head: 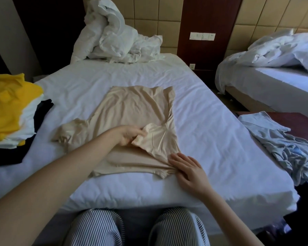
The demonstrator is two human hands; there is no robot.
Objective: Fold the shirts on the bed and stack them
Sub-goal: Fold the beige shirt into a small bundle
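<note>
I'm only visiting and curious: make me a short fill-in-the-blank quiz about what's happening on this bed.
The left hand pinches a ____ of the beige shirt.
The right hand grips nothing; it lies ____ on that shirt's near edge.
The top garment of the stack at the left of the bed is ____.
Missing words: sleeve; flat; yellow.
</note>
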